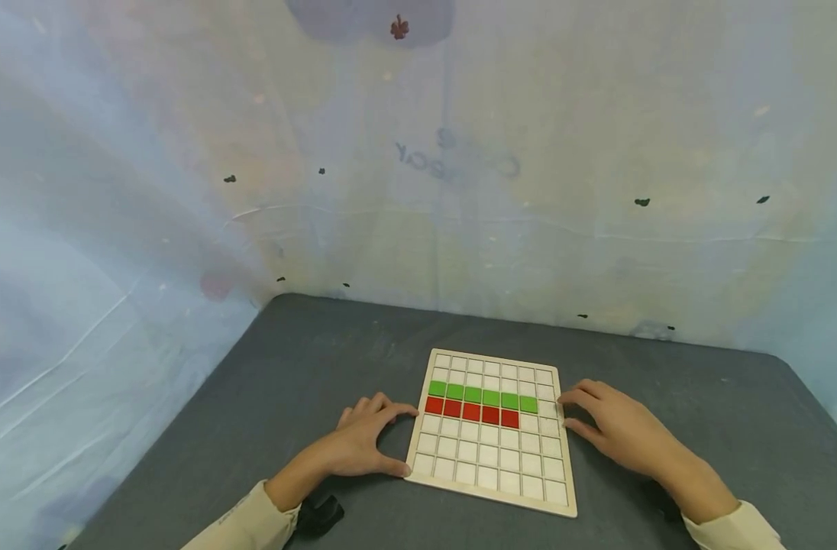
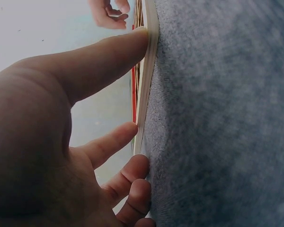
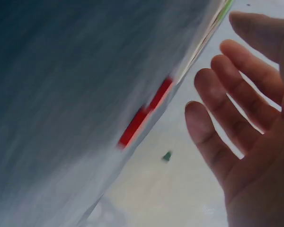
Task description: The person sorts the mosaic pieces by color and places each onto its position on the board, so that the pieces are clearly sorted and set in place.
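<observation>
A pale wooden grid board (image 1: 487, 486) lies flat on the dark table, tilted slightly in the head view. Across it run a row of green square tiles (image 1: 490, 398) and, just below, a row of red square tiles (image 1: 470, 411). At the board's left edge is my left hand (image 1: 357, 443), its thumb and forefinger spread and touching the rim. My right hand (image 1: 625, 428) is by the right edge, fingers loosely bent, with nothing held. In the right wrist view that hand's fingers look extended, and two blurred red pieces (image 3: 135, 126) lie on the dark surface.
The dark grey table (image 1: 308, 359) extends around the board. A pale sheet (image 1: 528, 252) with small dark marks hangs behind it and along the left side. A black strap (image 1: 320, 516) shows near the left wrist.
</observation>
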Motion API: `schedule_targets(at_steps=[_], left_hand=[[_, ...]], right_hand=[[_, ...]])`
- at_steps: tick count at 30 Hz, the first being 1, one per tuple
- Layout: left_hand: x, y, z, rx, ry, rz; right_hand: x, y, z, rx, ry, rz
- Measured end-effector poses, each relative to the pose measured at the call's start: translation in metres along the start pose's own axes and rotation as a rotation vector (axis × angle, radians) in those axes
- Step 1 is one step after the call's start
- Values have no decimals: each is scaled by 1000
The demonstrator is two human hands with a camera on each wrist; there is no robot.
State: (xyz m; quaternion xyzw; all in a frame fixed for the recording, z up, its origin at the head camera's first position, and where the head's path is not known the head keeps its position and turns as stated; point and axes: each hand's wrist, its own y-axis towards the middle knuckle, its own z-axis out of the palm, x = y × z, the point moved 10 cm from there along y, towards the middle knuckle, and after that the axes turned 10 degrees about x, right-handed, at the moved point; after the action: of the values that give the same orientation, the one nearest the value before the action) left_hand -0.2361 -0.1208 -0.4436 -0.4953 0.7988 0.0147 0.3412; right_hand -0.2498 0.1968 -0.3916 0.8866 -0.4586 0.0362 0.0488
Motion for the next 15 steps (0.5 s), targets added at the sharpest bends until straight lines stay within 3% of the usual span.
schedule_targets(at_steps=[6,15], left_hand=[[-1,0,-1,-8,-3,-3],[-1,-1,-1,-5,-6,-7]], right_hand=[[-27,-12,-4,-55,-56,-10],[-61,-15,2,27,-25,41]])
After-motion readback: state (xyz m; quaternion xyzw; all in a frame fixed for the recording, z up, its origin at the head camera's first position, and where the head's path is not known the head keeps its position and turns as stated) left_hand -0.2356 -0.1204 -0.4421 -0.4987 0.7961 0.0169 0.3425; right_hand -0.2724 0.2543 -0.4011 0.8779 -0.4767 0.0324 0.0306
